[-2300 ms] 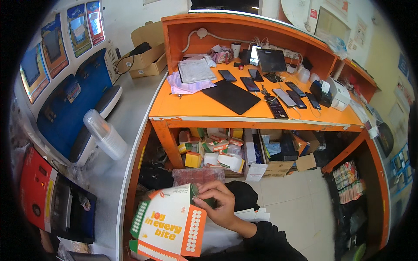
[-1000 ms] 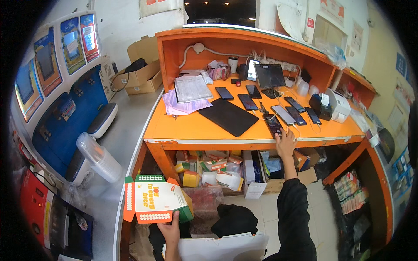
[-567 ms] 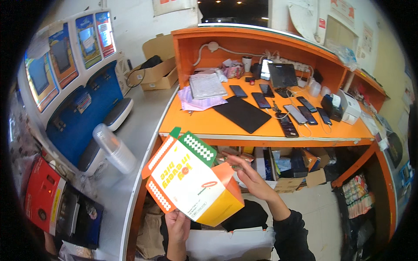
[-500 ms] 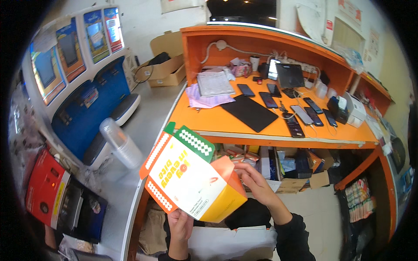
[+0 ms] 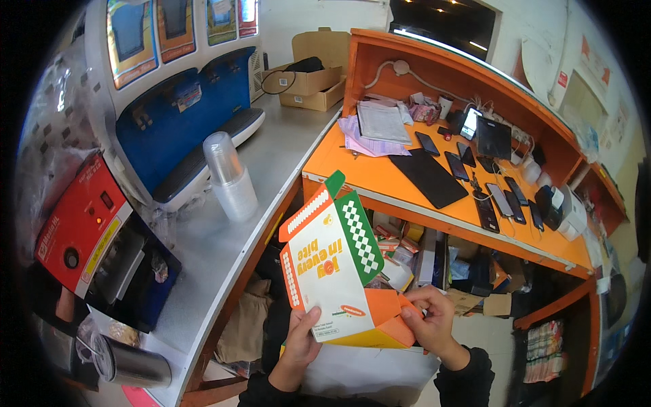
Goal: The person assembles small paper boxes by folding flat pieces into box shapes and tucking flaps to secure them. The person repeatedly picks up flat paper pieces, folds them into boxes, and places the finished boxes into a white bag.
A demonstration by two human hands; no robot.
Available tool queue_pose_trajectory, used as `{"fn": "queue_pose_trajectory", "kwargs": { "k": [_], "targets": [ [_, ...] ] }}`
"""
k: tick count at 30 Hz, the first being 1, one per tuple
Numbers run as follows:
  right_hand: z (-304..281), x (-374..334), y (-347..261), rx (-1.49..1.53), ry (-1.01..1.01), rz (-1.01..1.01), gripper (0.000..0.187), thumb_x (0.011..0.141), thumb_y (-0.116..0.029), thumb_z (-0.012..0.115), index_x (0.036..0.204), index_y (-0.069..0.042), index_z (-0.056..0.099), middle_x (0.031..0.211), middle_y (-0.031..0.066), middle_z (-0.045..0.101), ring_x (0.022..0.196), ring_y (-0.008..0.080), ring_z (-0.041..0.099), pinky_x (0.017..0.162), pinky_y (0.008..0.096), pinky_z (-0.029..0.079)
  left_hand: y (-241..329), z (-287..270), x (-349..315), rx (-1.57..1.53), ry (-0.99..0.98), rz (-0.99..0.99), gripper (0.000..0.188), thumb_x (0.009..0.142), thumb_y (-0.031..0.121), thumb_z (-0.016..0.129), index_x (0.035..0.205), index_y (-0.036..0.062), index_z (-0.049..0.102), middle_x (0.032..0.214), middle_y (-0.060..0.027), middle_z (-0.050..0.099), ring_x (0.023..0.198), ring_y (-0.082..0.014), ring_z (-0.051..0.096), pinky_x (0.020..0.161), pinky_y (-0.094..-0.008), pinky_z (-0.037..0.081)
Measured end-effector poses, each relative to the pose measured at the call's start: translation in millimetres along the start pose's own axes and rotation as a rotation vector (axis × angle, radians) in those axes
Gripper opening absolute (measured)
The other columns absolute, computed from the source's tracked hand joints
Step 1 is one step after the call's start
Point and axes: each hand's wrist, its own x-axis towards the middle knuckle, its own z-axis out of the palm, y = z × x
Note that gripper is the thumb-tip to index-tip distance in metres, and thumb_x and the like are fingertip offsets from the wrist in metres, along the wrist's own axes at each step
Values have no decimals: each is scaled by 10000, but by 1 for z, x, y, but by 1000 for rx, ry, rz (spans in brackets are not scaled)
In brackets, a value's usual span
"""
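Note:
In front of me is a partly folded cardboard food box (image 5: 324, 277), tilted, with white, green, orange and yellow panels. Green and orange flaps with white diamond patterns stick out from its far end. My left hand (image 5: 300, 342) grips its lower left edge, thumb on the white face and fingers hidden beneath. At the near right side, my right hand (image 5: 432, 320) pinches the orange flap (image 5: 384, 305) between thumb and fingers. Below the box, a white surface (image 5: 369, 370) shows over my lap.
On the left steel counter (image 5: 271, 156) stand stacked clear plastic cups (image 5: 230, 178), a red sealing machine (image 5: 83, 227) and a metal tumbler (image 5: 132, 361). An orange desk (image 5: 380, 178) holds several phones, a black mat (image 5: 428, 178) and papers (image 5: 383, 122). Crammed cartons (image 5: 468, 271) fill the space beneath.
My view has swung left, shifting the surroundings rightward. The box has turned more upright, and my right hand has moved from beside the orange flap to pinching it. My left hand keeps its hold.

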Motion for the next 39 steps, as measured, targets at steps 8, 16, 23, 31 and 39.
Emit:
{"fn": "queue_pose_trajectory", "kwargs": {
  "k": [8, 16, 23, 31, 39],
  "targets": [
    [3, -18, -7, -826, -84, -960, 167, 694, -104, 698, 841, -154, 636, 871, 31, 645, 849, 197, 619, 772, 343, 526, 1, 26, 6, 100, 182, 87, 326, 906, 77, 515, 1205, -38, 456, 1116, -112, 594, 986, -142, 594, 847, -279, 467],
    [9, -16, -9, -553, -111, -601, 235, 686, -34, 683, 889, -101, 585, 940, 90, 642, 972, 277, 597, 858, 454, 478, 13, 3, -6, 286, -48, 244, 308, 860, 96, 597, 1134, -34, 545, 1085, -101, 618, 976, -142, 584, 853, -286, 448],
    [30, -25, 18, -250, -26, -538, 314, 720, 45, 640, 993, -45, 513, 1011, 165, 595, 929, 325, 603, 891, 507, 457, 14, -6, -9, 399, -77, 266, 459, 839, 196, 630, 1203, -32, 467, 1129, -118, 586, 992, -184, 594, 847, -308, 470],
    [14, -23, -1, 339, -371, 289, 543, 745, 26, 694, 1195, -30, 396, 1175, 113, 523, 1038, 212, 550, 853, 346, 476, 26, -6, -11, 396, -84, 147, 275, 838, 91, 625, 1078, -35, 575, 1027, -88, 632, 930, -133, 587, 816, -283, 451],
    [23, -3, 11, 353, 263, 108, 218, 917, -76, 503, 1110, -14, 423, 997, 37, 545, 888, 75, 506, 787, 224, 410, 22, -4, 1, 1126, -118, 269, 541, 743, 73, 725, 1203, -44, 465, 1172, -176, 530, 1091, -237, 499, 918, -331, 383]
  ]
}}
